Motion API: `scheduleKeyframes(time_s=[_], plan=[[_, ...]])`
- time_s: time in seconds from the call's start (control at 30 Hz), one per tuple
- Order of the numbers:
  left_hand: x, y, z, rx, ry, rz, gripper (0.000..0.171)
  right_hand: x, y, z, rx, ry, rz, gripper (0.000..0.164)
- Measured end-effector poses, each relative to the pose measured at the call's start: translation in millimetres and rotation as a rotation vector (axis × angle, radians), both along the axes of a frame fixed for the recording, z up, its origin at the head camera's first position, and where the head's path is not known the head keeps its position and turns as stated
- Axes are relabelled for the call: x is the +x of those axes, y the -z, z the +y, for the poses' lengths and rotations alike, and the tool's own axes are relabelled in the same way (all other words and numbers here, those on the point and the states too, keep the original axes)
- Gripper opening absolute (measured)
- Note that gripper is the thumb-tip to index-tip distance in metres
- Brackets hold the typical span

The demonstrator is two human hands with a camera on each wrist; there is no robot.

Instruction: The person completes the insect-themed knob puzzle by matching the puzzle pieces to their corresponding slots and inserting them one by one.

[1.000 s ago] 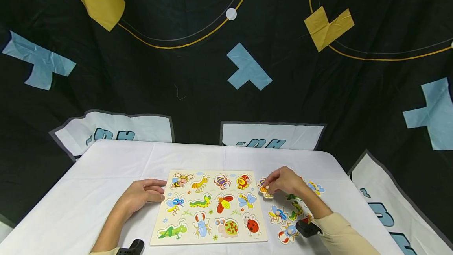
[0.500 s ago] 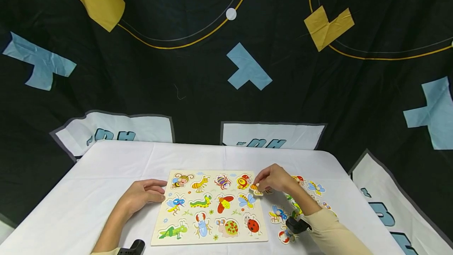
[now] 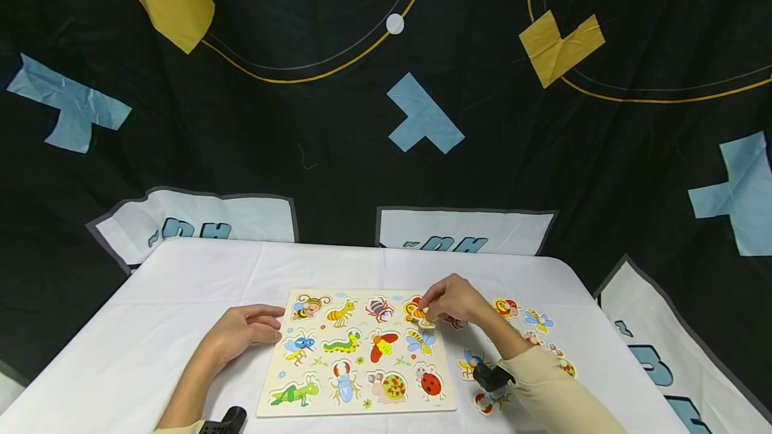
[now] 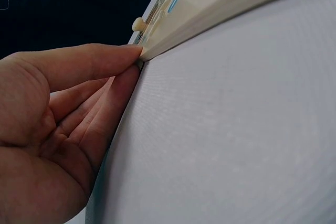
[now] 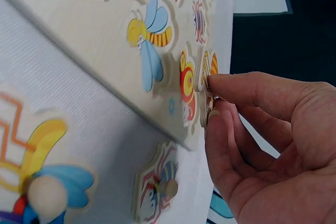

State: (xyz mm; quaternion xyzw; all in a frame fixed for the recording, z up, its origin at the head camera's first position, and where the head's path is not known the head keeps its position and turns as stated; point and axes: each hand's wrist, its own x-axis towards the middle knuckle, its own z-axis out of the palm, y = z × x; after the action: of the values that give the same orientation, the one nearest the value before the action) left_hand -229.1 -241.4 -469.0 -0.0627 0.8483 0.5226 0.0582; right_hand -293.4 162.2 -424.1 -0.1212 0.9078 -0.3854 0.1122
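Observation:
A wooden insect puzzle board (image 3: 313,353) lies flat on the white table. My left hand (image 3: 241,332) rests beside its left edge, thumb and fingertips touching the edge in the left wrist view. My right hand (image 3: 454,300) is over the board's upper right corner. Its thumb and fingers pinch an orange-striped insect puzzle piece (image 5: 212,62), mostly covered by the fingers. That piece is held just above the red and yellow butterfly picture (image 5: 187,80). A wooden knob (image 4: 139,24) sticks up from the board near the left fingertips.
Several loose knobbed insect pieces lie right of the board, among them a striped spider piece (image 5: 157,187), a blue-winged insect piece (image 3: 539,319) and a mosquito piece (image 5: 58,182). A black curtain (image 3: 338,186) hangs behind the table.
The right hand has carried the orange-striped puzzle piece leftward from the loose pieces to over the board's upper right corner. The left hand has stayed in place.

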Motion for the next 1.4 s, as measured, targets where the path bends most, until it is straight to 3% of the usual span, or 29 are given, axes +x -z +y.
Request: scheduleKeyframes(time_s=[0.37, 1.4], plan=[[-1.0, 0.7, -0.1, -0.004, 0.002, 0.008, 0.057, -7.8, -0.4, -20.8, -0.027, -0.011, -0.008, 0.011], [-2.4, 1.1, 0.0, -0.005, -0.002, 0.005, 0.056, -8.1, 5.5, -83.6, -0.063, -0.039, -0.019, 0.01]])
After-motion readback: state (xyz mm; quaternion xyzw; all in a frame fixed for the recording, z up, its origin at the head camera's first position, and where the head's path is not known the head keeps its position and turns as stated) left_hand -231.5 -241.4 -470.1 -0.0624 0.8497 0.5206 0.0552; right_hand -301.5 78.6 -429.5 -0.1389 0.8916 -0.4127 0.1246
